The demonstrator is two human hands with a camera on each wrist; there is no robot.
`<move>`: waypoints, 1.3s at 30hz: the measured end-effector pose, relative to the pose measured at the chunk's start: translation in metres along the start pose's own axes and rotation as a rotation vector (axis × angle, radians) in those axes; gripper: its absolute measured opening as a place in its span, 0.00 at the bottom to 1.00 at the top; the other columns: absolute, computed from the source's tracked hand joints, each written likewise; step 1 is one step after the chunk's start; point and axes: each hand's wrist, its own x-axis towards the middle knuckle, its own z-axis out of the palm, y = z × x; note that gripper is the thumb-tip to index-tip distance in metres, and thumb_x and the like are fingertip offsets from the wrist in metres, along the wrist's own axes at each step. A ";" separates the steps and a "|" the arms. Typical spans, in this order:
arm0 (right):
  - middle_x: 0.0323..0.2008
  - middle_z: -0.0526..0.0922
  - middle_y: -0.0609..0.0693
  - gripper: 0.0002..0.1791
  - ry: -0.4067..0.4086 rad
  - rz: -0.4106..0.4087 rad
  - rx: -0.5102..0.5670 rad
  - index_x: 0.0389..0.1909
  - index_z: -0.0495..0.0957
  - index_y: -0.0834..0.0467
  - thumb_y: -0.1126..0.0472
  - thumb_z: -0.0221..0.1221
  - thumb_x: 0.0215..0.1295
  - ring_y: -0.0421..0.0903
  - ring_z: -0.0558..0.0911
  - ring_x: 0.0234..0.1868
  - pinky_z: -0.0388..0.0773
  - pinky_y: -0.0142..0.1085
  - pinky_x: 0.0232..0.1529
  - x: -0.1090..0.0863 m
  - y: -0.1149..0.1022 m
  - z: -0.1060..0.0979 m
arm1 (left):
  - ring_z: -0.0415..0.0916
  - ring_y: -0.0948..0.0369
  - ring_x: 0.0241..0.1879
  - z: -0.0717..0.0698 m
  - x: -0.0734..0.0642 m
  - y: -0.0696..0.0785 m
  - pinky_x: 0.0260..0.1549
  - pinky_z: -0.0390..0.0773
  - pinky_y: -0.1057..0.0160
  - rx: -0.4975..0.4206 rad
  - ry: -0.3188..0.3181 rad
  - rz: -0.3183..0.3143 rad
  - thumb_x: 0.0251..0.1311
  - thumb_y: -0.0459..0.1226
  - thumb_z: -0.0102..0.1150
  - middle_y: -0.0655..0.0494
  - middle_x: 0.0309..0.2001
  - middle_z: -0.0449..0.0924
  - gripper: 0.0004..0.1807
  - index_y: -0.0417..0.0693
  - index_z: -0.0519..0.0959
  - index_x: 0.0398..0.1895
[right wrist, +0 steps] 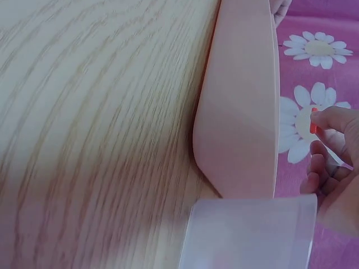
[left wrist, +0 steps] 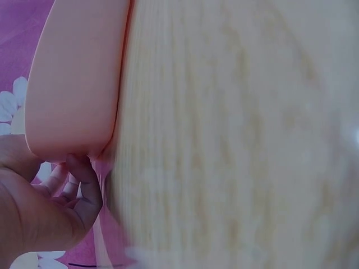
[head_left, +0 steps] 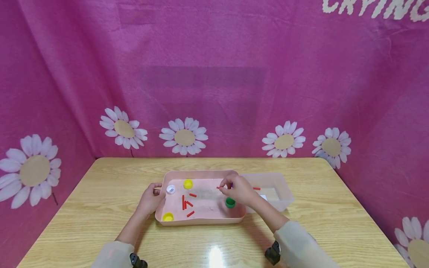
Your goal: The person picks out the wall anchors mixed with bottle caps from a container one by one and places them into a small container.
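Right hand [head_left: 237,189] pinches a little red stick [head_left: 218,187] over the pink tray [head_left: 201,222]; left hand [head_left: 151,199] grips the tray's left end.

One end of the stick pokes out to the left, over the right half of the tray, a bit far and left of the green cup [head_left: 230,203]; more red sticks [head_left: 190,214] lie in the left half; a soft pinch should do, as a hard one might make the small stick pop out; the wrist should go high over the clear box [head_left: 286,201], so nothing gets bumped; the left hand should hold firm, so the tray does not slide.
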 end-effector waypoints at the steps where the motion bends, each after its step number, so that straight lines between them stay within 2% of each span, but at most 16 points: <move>1: 0.20 0.71 0.44 0.02 0.002 0.008 0.004 0.26 0.81 0.55 0.61 0.63 0.55 0.38 0.66 0.21 0.62 0.27 0.22 -0.001 0.000 -0.002 | 0.71 0.56 0.34 0.000 0.000 0.000 0.28 0.72 0.69 0.006 0.000 0.002 0.59 0.29 0.50 0.43 0.36 0.71 0.22 0.33 0.65 0.57; 10: 0.22 0.74 0.45 0.02 0.025 0.012 -0.005 0.26 0.81 0.55 0.61 0.63 0.55 0.38 0.69 0.23 0.66 0.28 0.23 -0.003 0.001 -0.009 | 0.71 0.57 0.33 0.001 0.000 0.001 0.27 0.72 0.69 0.035 0.003 0.013 0.59 0.29 0.50 0.44 0.34 0.71 0.22 0.33 0.65 0.57; 22: 0.24 0.73 0.47 0.03 0.033 0.092 0.001 0.28 0.81 0.54 0.60 0.63 0.57 0.41 0.69 0.26 0.66 0.30 0.23 -0.008 0.007 -0.022 | 0.70 0.54 0.35 0.004 0.000 0.003 0.29 0.73 0.68 0.059 -0.007 -0.013 0.61 0.30 0.49 0.42 0.37 0.70 0.22 0.35 0.63 0.59; 30: 0.23 0.72 0.46 0.03 0.058 0.091 -0.008 0.29 0.81 0.56 0.61 0.63 0.56 0.41 0.69 0.26 0.67 0.30 0.24 -0.011 0.012 -0.029 | 0.72 0.54 0.36 0.003 0.001 0.002 0.29 0.74 0.67 0.092 -0.013 -0.031 0.62 0.31 0.48 0.43 0.38 0.71 0.23 0.37 0.63 0.60; 39: 0.23 0.73 0.47 0.04 0.080 0.081 -0.027 0.32 0.82 0.56 0.61 0.62 0.56 0.41 0.69 0.26 0.65 0.30 0.24 -0.015 0.023 -0.038 | 0.72 0.55 0.34 0.003 -0.001 0.003 0.27 0.74 0.68 0.118 -0.015 -0.018 0.61 0.31 0.48 0.43 0.37 0.71 0.23 0.36 0.62 0.60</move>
